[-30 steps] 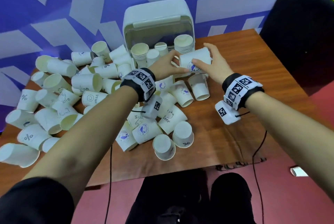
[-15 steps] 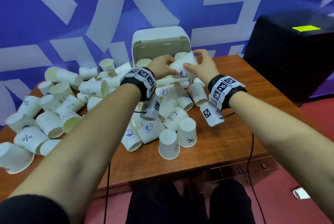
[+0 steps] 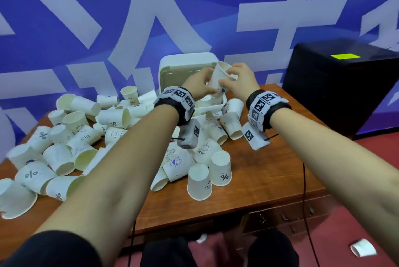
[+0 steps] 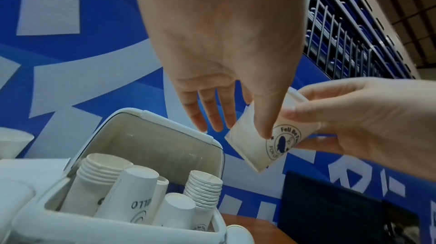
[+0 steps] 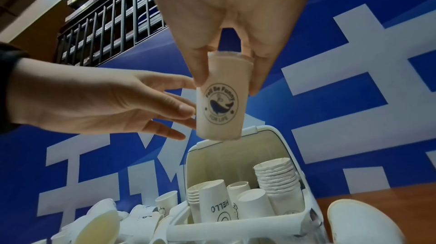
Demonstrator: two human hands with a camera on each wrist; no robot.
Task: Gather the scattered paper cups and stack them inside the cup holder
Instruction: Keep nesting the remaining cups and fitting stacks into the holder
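Note:
A white paper cup with a whale logo (image 3: 217, 79) hangs mouth-up, tilted, over the open white cup holder (image 3: 185, 61). My right hand (image 5: 226, 72) pinches this cup (image 5: 220, 106) just below its rim, between thumb and fingers. My left hand (image 4: 238, 128) lies against the cup's (image 4: 264, 145) side with its thumb on the wall and its fingers straight. Inside the holder (image 5: 235, 229) stand stacks of nested cups (image 5: 276, 177) and some single upside-down cups (image 4: 175, 209). Many loose cups (image 3: 71, 141) lie scattered over the left and middle of the wooden table (image 3: 259, 191).
The holder's lid (image 4: 165, 136) stands raised behind the compartment. A black box (image 3: 345, 85) stands beside the table at the right. Two upside-down cups (image 3: 198, 180) stand near the front edge. Behind the table is a blue and white wall.
The two hands lifted the whale cup from beside the holder up over its opening and turned it from lying sideways to mouth-up. The left hand's fingers have straightened.

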